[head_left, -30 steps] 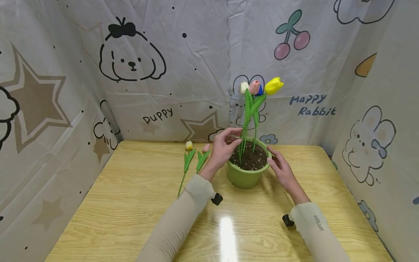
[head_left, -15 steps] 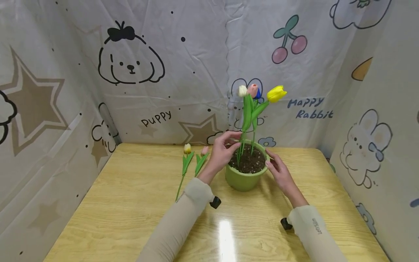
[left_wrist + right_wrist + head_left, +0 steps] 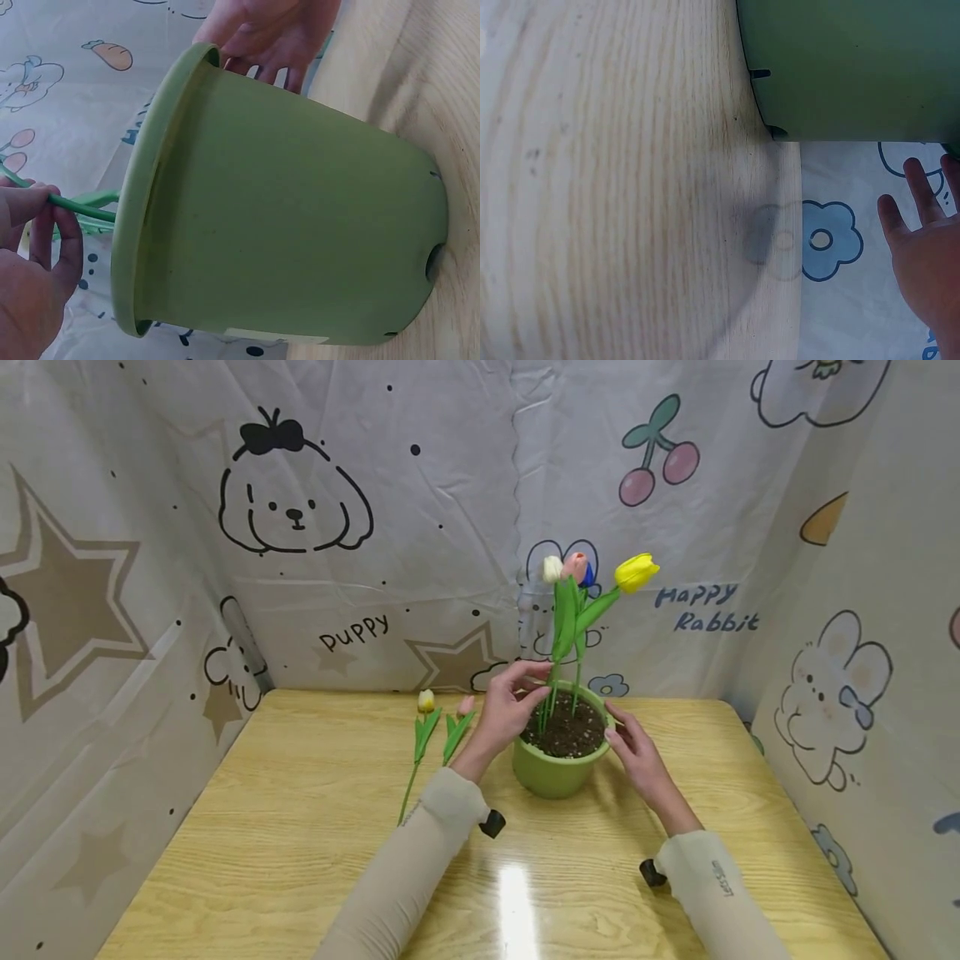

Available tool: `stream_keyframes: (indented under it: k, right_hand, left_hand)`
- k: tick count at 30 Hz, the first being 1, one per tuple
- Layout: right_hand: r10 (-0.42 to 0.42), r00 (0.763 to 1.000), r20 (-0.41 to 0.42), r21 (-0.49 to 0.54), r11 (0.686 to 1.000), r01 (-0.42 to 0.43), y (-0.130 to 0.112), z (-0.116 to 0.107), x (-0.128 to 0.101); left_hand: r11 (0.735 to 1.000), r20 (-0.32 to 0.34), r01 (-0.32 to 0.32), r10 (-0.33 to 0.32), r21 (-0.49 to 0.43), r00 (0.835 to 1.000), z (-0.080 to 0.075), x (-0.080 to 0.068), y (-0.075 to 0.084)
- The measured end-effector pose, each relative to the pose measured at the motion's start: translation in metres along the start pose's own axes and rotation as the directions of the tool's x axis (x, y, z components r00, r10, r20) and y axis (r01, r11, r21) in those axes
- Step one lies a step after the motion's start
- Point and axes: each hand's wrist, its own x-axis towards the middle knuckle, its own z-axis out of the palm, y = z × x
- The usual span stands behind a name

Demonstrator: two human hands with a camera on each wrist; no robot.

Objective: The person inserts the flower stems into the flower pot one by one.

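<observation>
Yellow tulip (image 3: 637, 572) and its neighbours have drifted apart since the first frame: its head now leans farther out to the right, with a wider gap beside the pink tulip (image 3: 574, 567) and the blue tulip (image 3: 588, 577). The white tulip (image 3: 552, 569) stands at the left of this group, and the stems rise from dark soil (image 3: 573, 731) in a green pot (image 3: 551, 777), which sits upright on the wood-grain counter (image 3: 300, 860).

Of the two hands, the left hand (image 3: 504, 713) pinches a green stem (image 3: 94, 213) between thumb and fingers, just above the pot's rim. The right hand (image 3: 639, 755) is open — fingers extended and spread, resting against the pot's right side at the rim and gripping nothing.

Left of the pot, two more tulips lie on the counter: a yellow-and-white tulip (image 3: 427, 700) and a pale pink tulip (image 3: 466, 705), the latter partly hidden by the left arm. Behind stands a pale curtain (image 3: 450, 468) printed with a puppy, stars, cherries and rabbits.
</observation>
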Motion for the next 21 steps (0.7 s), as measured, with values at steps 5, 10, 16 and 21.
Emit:
stream_keyframes:
  k: [5, 10, 16, 21]
  right_hand:
    - [-0.006, 1.000, -0.005, 0.004, 1.000, 0.006, 0.0000, -0.0003, 0.0004]
    - [0.007, 1.000, -0.004, 0.002, 1.000, -0.007, 0.0001, -0.0008, 0.0005]
    - [0.004, 1.000, -0.002, -0.003, 1.000, -0.004, 0.0005, -0.0004, 0.0008]
    - [0.013, 1.000, -0.001, 0.006, 1.000, -0.013, 0.0006, -0.0002, 0.0001]
  left_hand:
    - [1.000, 0.007, -0.006, 0.006, 0.006, 1.000, -0.0015, 0.0002, 0.0058]
    - [0.999, 0.026, -0.001, 0.000, 0.032, 1.000, -0.0015, -0.0006, 0.0100]
    - [0.999, 0.019, 0.020, -0.021, 0.026, 1.000, -0.0019, -0.0021, 0.0070]
    - [0.999, 0.016, 0.005, -0.005, 0.038, 1.000, -0.0027, -0.0020, 0.0062]
